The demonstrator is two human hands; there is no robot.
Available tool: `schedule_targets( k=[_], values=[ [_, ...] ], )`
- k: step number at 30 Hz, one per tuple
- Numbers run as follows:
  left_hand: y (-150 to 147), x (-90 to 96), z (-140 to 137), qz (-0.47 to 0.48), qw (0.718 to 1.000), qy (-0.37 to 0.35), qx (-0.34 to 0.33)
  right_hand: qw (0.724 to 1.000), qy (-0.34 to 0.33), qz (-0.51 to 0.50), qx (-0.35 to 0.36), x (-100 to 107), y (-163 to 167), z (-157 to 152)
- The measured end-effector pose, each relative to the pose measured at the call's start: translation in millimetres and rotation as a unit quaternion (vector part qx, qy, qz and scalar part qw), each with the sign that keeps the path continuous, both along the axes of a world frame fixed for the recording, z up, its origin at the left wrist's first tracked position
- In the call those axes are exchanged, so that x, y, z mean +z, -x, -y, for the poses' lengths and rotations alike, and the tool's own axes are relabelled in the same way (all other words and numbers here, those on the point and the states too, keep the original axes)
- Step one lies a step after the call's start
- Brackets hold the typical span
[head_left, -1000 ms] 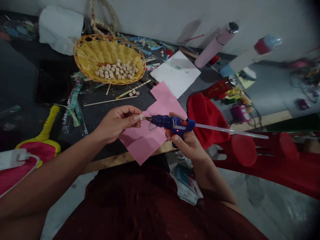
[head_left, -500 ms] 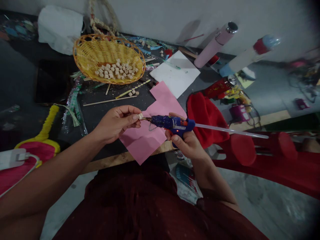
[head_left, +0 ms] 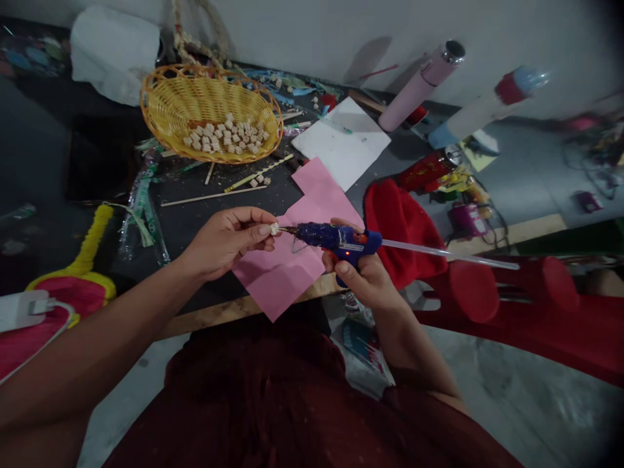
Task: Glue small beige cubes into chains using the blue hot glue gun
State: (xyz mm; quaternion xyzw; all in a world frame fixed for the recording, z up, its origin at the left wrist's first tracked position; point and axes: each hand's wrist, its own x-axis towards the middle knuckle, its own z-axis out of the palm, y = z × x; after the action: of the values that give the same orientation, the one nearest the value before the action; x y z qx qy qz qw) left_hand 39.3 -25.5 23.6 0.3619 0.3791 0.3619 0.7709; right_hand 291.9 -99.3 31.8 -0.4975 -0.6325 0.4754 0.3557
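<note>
Between thumb and fingertips, my left hand [head_left: 237,238] pinches a small pale cube [head_left: 274,229], closed on it. My right hand [head_left: 363,276] is wrapped round the grip of a blue hot glue gun [head_left: 336,239], whose small light glows orange. The gun's nozzle points left and meets the cube or nearly so; I cannot tell whether they touch. A long clear glue stick [head_left: 448,253] sticks out of the gun's back end. Under both hands lies folded pink paper [head_left: 280,276]. Beyond them a yellow wicker basket [head_left: 180,104] holds several similar cubes [head_left: 227,138].
White paper [head_left: 344,140], a thin stick [head_left: 212,196] and a few loose cubes lie behind the pink paper. To the right are a red cloth [head_left: 400,227], a red can [head_left: 429,168] and a pink flask [head_left: 422,84]. A yellow-handled racket [head_left: 85,260] lies at left.
Both hands keep nearly the same place and hold. The glue stick has shifted slightly left, farther into the gun. The view has moved a little.
</note>
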Motion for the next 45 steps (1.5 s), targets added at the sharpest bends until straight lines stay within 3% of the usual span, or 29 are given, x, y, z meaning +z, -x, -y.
schedule_targets(
  k=[9, 12, 16, 19, 25, 28, 32, 36, 38, 41, 43, 45],
  values=[
    [-1, -0.7, 0, -0.005, 1.000, -0.006, -0.007, 0.999, 0.029, -0.037, 0.027, 0, -2, -3],
    [0, -3.4, -1, -0.006, 1.000, -0.012, -0.006, 0.997, 0.051, -0.056, -0.018, 3, -12, -16],
    [0, -3.6, -1, -0.009, 1.000, -0.012, -0.005, 0.977, 0.048, -0.071, -0.195, 5, -40, -61],
    [0, -2.0, -1, -0.012, 1.000, -0.006, -0.005, 0.956, 0.081, -0.069, -0.275, 6, -67, -109],
    [1, -1.5, -2, -0.017, 1.000, 0.004, -0.006, 0.929, 0.192, -0.059, -0.312, -4, -97, -176],
    [2, -2.4, -3, -0.020, 1.000, 0.002, -0.005, 0.935, 0.188, -0.040, -0.298, -15, -100, -188],
    [1, -3.1, -4, -0.020, 1.000, -0.004, -0.006, 0.941, 0.148, 0.103, -0.286, -18, -105, -187],
    [-1, -3.7, -3, -0.027, 1.000, -0.007, -0.008, 0.931, -0.034, 0.232, -0.278, 1, -94, -160],
    [-2, -4.1, -2, -0.027, 0.999, -0.012, -0.013, 0.951, -0.081, 0.187, -0.232, 10, -73, -135],
    [-2, -4.3, 0, -0.028, 0.999, -0.025, -0.031, 0.997, -0.016, 0.037, -0.072, 12, -31, -93],
    [-2, -3.8, 1, -0.030, 0.998, -0.025, -0.047, 0.998, 0.039, -0.040, 0.042, 8, -3, -71],
    [-1, -2.9, 3, -0.029, 0.997, -0.014, -0.070, 0.990, 0.061, -0.077, 0.105, 1, 17, -56]
  ],
)
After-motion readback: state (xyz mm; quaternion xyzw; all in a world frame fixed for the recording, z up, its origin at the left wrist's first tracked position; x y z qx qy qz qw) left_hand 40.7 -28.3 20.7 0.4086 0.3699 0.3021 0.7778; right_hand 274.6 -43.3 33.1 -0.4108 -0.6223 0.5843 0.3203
